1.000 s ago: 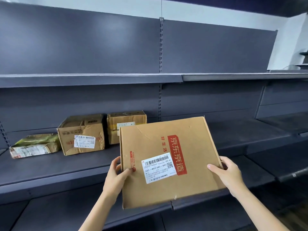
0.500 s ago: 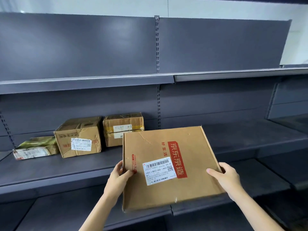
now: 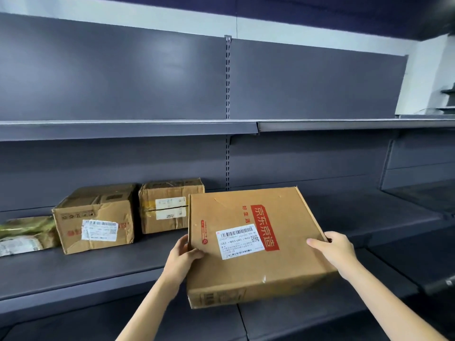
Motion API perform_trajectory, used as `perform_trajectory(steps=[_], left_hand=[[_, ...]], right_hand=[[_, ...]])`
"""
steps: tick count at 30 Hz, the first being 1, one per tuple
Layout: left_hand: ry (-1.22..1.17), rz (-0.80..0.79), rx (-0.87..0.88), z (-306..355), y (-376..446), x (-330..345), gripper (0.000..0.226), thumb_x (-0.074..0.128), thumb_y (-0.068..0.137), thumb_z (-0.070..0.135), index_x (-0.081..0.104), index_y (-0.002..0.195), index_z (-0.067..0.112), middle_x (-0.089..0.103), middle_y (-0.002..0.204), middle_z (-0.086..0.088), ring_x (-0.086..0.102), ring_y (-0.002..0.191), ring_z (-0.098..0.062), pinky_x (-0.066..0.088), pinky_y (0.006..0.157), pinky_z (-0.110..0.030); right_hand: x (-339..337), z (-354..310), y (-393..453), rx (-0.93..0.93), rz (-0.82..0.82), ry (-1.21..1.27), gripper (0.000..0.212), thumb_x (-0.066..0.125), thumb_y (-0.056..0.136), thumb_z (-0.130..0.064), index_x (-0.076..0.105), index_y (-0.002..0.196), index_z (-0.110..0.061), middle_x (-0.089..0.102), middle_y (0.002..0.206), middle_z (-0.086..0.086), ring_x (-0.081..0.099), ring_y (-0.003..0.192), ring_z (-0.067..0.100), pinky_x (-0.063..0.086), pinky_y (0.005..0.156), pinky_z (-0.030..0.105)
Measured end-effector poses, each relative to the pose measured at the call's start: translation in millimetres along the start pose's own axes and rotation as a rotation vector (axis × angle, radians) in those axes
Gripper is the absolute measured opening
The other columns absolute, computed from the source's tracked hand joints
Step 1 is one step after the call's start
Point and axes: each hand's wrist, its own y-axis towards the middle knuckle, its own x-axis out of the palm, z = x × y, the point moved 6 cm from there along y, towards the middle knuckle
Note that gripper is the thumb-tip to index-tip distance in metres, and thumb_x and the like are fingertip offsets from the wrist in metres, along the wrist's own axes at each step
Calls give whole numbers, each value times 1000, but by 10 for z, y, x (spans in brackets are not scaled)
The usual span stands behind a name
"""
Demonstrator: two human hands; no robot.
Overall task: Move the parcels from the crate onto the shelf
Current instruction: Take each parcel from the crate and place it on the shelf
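Cardboard parcel (image 3: 253, 244) — both hands gripping, above shelf (image 3: 73, 271)

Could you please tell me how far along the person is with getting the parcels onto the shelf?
Three parcels already sit on the middle shelf: a greenish wrapped parcel, a dented carton and a smaller taped box. In hand is a flat JD box, gripped by the left hand and right hand, not yet set down. The crate is out of view, so what remains is unknown.

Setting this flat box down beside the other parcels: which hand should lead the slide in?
Left. The left hand grips the flat box on the side nearest the taped carton; the right hand holds the far edge.
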Motion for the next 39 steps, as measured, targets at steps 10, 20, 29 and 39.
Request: perform_trajectory(steps=[10, 20, 29, 39], left_hand=[[-95, -90, -14, 64, 444, 449, 40, 55, 84, -4, 55, 105, 31, 67, 101, 3, 62, 93, -18, 50, 63, -25], [-151, -21, -48, 74, 1085, 904, 39, 52, 84, -9, 56, 103, 25, 66, 102, -6, 61, 93, -27, 52, 68, -35], [-171, 78, -117, 5, 1731, 1073, 65, 52, 86, -7, 29, 145, 8, 52, 133, -24, 53, 117, -41, 46, 95, -44], [-170, 149, -155, -26, 2109, 1086, 65, 53, 87, -3, 30, 146, 12, 53, 131, -23, 58, 100, -33, 50, 72, -33]], right_hand=[[-56, -16, 637, 14, 13, -56, 18, 73, 76, -31, 62, 78, -16, 63, 79, -3, 57, 76, 17, 41, 54, 25], [65, 99, 1526, 44, -21, -51, 20, 74, 74, -30, 56, 68, -25, 60, 73, -6, 55, 66, 11, 39, 51, 21], [275, 23, 2284, 47, -61, -160, 21, 75, 73, -28, 60, 70, -14, 63, 75, 3, 58, 69, 21, 40, 56, 26], [539, -43, 2750, 43, -116, -230, 23, 72, 75, -29, 65, 78, -8, 64, 78, 6, 59, 71, 22, 38, 51, 23]])
